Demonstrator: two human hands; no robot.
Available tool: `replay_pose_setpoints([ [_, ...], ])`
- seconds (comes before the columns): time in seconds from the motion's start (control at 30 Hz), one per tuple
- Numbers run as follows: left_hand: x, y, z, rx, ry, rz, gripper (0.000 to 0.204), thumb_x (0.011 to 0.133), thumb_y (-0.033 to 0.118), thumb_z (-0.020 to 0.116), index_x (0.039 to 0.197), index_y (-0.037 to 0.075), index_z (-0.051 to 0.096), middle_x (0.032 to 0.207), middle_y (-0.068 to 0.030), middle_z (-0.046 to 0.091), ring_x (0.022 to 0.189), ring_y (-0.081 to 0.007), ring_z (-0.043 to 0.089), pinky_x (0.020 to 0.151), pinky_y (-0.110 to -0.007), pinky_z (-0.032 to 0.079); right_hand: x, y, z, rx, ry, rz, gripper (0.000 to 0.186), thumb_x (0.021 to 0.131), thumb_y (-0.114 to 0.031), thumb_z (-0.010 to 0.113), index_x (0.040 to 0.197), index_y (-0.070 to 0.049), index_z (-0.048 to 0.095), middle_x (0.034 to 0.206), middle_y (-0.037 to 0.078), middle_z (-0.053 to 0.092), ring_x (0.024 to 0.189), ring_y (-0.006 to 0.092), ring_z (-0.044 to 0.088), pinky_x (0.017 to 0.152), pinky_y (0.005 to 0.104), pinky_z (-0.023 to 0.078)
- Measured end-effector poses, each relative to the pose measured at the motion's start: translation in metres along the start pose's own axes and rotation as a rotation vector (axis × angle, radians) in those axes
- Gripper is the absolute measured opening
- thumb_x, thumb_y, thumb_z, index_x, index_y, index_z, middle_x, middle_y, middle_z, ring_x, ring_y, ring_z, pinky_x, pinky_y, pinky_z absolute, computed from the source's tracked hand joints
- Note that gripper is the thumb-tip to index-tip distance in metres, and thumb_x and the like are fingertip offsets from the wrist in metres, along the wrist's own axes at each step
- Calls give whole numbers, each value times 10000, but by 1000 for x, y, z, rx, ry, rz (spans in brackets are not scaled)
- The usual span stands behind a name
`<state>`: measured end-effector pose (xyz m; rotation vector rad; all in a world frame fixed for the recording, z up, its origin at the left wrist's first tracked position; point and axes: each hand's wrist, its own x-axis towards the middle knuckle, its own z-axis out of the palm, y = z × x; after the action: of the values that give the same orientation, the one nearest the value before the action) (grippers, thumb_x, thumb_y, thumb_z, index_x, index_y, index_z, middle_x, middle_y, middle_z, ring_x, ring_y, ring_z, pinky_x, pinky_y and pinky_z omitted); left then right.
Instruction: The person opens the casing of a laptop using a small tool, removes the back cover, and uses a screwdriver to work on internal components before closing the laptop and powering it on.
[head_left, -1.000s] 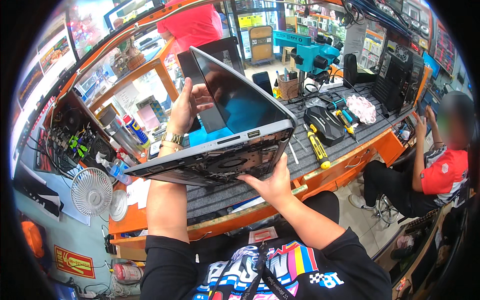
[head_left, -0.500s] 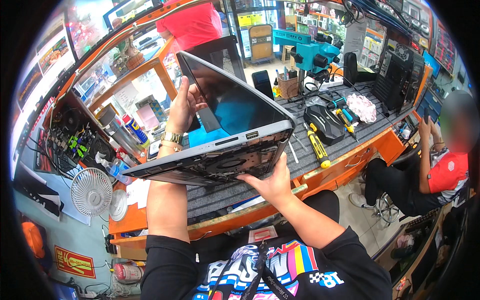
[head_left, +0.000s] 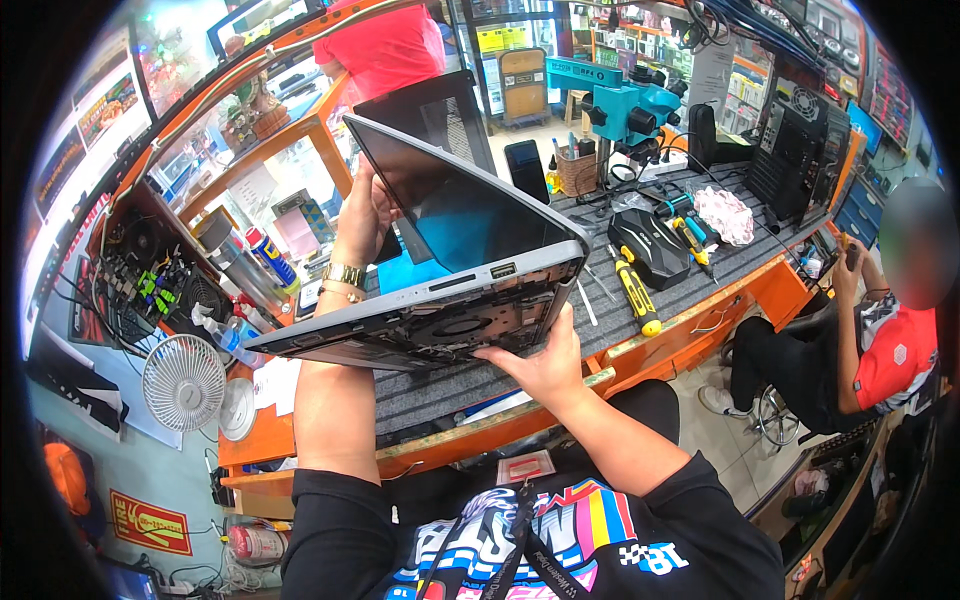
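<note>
I hold a laptop (head_left: 400,305) tilted above the bench, its lid partly open. The base's underside has no cover, so a round cooling fan (head_left: 455,328) and inner parts show. My left hand (head_left: 366,212), with a gold watch at the wrist, is at the free edge of the dark screen (head_left: 460,195); its fingertips are partly hidden behind that edge. My right hand (head_left: 548,365) grips the base's near right edge, thumb on the exposed underside and fingers hidden behind it. A blue mat (head_left: 405,272) shows behind the laptop.
On the grey ribbed bench mat (head_left: 690,290) lie a yellow-black screwdriver (head_left: 636,295), a black case (head_left: 650,250) and a crumpled cloth (head_left: 724,215). Beyond stand a teal microscope (head_left: 625,115) and a computer tower (head_left: 795,150). A white fan (head_left: 183,383) is left; a seated person (head_left: 890,350) is right.
The lid has swung slightly down and left, toward the base, along with my left hand. My right hand and the base stay put. The seated person's hands have dropped slightly.
</note>
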<state>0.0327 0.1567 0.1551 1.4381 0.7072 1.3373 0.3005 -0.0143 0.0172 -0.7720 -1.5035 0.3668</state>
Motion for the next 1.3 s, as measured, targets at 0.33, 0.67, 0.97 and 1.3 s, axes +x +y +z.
replay_pose_setpoints([
  [0.33, 3, -11, -19, -144, 141, 53, 599, 1203, 427, 320, 1523, -50, 490, 1477, -238, 648, 1364, -375, 651, 1162, -490, 540, 1, 1, 2, 39, -6, -6, 978, 746, -209, 1037, 1471, 0, 416, 1175, 163, 781, 1066, 301, 810, 895, 401, 636],
  [0.67, -3, -7, -13, -244, 198, 98, 428, 1157, 346, 512, 1408, 16, 617, 1348, -155, 725, 1235, -284, 722, 1064, -433, 592, 2, -2, 0, 55, -21, 13, 957, 752, -203, 1033, 1465, -16, 424, 1181, 155, 783, 1073, 286, 809, 912, 393, 632],
  [0.97, 4, -20, -36, -288, 79, 162, 707, 1117, 629, 531, 1355, -29, 631, 1207, -186, 747, 1092, -304, 752, 984, -426, 606, 2, 0, 0, 39, -28, 12, 945, 756, -186, 1030, 1462, -17, 424, 1180, 154, 787, 1079, 275, 810, 922, 385, 630],
  [1.3, 1, -23, -63, -349, 100, -76, 593, 1167, 475, 524, 1608, 79, 500, 1365, -101, 709, 1196, -239, 702, 1052, -410, 574, 6, -7, -3, 31, -31, 12, 938, 759, -187, 1031, 1456, -16, 426, 1179, 160, 788, 1083, 271, 809, 928, 379, 627],
])
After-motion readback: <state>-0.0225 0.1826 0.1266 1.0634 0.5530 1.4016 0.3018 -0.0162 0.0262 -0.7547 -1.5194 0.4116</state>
